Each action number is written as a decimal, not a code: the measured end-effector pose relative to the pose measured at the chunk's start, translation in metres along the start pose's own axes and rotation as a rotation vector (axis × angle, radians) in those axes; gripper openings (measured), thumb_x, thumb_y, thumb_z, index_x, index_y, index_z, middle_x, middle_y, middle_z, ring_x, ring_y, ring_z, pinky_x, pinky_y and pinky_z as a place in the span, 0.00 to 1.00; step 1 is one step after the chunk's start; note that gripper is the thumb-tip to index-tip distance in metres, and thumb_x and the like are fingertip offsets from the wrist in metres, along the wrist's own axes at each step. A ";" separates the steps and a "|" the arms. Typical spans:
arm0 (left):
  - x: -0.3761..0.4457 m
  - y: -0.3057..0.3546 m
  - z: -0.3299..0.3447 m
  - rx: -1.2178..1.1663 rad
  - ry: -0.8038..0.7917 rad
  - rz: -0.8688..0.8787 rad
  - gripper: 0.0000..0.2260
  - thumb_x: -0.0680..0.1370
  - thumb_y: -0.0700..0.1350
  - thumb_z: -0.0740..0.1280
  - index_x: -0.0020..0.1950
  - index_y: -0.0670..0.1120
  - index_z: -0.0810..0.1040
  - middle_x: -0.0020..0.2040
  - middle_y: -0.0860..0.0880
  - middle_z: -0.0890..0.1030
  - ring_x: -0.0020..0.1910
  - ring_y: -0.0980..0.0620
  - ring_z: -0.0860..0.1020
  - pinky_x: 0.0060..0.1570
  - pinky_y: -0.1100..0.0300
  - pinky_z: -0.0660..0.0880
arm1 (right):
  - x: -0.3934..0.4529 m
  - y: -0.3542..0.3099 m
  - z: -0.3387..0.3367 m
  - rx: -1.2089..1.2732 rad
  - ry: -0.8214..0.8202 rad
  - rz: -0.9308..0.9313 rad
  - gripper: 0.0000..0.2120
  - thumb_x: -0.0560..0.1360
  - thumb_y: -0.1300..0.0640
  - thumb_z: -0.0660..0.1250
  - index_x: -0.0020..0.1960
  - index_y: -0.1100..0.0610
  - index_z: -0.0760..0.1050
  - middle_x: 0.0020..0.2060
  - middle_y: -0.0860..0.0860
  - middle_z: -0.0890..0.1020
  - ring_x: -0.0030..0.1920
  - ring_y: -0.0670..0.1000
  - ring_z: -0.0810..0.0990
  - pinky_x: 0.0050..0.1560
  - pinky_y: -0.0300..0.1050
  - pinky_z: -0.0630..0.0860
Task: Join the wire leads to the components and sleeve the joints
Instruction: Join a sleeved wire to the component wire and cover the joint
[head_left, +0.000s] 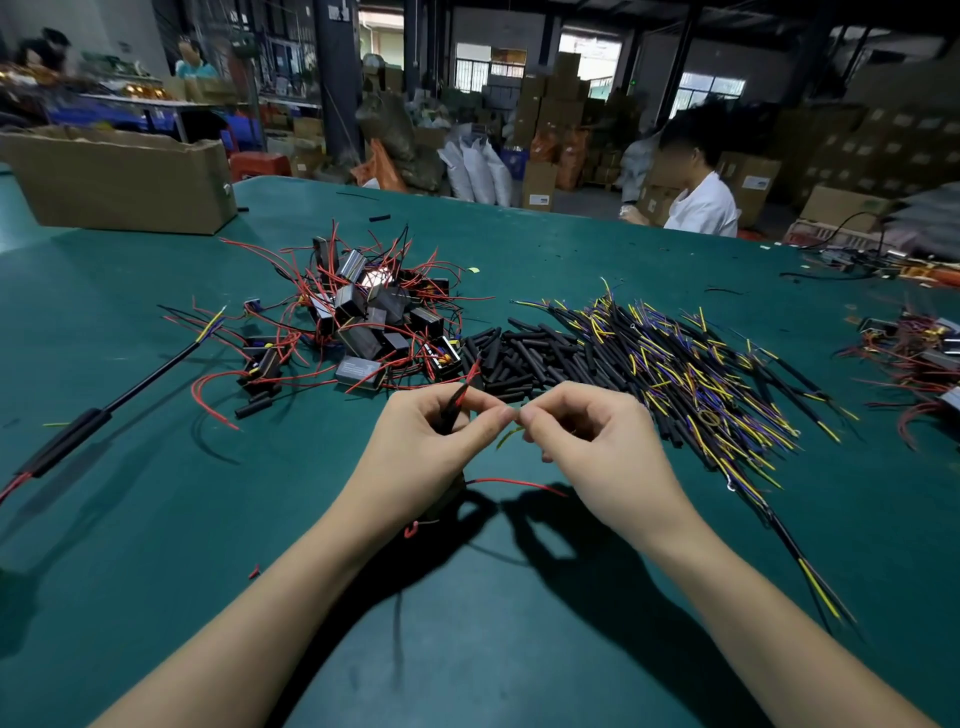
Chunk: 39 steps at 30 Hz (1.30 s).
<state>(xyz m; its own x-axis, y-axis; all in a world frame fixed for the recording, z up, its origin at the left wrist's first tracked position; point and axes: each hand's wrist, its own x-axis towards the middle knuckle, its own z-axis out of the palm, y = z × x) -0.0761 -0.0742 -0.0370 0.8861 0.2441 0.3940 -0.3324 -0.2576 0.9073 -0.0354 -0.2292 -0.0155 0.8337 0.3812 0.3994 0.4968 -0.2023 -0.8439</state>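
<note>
Both hands are raised at the frame's centre, fingertips nearly meeting. The left hand (436, 431) is curled round a black sleeve (451, 410) with a red lead (471, 378) poking up from it. The right hand (587, 431) is pinched shut on a thin yellow wire (510, 435). A red wire (519, 484) trails below the hands over the green table (156, 519). Components (363, 322) are heaped at upper left, sleeves (519, 358) and cables (691, 374) to the right.

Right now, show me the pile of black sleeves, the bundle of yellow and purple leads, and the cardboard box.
pile of black sleeves (524, 358): head view, middle of the heap.
bundle of yellow and purple leads (691, 374): head view, thick of the bundle.
cardboard box (119, 182): head view, its front wall.
</note>
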 end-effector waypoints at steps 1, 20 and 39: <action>0.000 0.000 0.001 0.007 -0.007 -0.003 0.06 0.74 0.45 0.72 0.37 0.48 0.82 0.26 0.51 0.62 0.27 0.55 0.59 0.27 0.64 0.56 | 0.001 0.000 0.001 0.017 0.038 0.003 0.08 0.75 0.62 0.69 0.36 0.57 0.79 0.32 0.56 0.81 0.31 0.47 0.74 0.35 0.43 0.72; 0.001 0.002 0.000 0.016 -0.046 0.017 0.06 0.75 0.43 0.71 0.38 0.49 0.81 0.26 0.51 0.62 0.27 0.55 0.59 0.27 0.65 0.57 | 0.005 0.009 -0.002 0.111 -0.053 0.051 0.10 0.75 0.63 0.69 0.38 0.52 0.78 0.31 0.42 0.79 0.35 0.44 0.73 0.38 0.35 0.71; -0.004 0.004 0.001 0.039 -0.143 0.056 0.07 0.75 0.51 0.70 0.43 0.49 0.80 0.27 0.48 0.64 0.29 0.56 0.62 0.29 0.63 0.60 | 0.007 0.008 -0.012 0.315 -0.074 0.094 0.05 0.76 0.63 0.66 0.42 0.58 0.79 0.34 0.51 0.83 0.25 0.46 0.73 0.29 0.31 0.67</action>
<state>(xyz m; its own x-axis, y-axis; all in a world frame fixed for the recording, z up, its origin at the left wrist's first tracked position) -0.0808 -0.0767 -0.0352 0.9044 0.0935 0.4162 -0.3722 -0.3039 0.8770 -0.0230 -0.2391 -0.0149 0.8468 0.4411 0.2973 0.3099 0.0451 -0.9497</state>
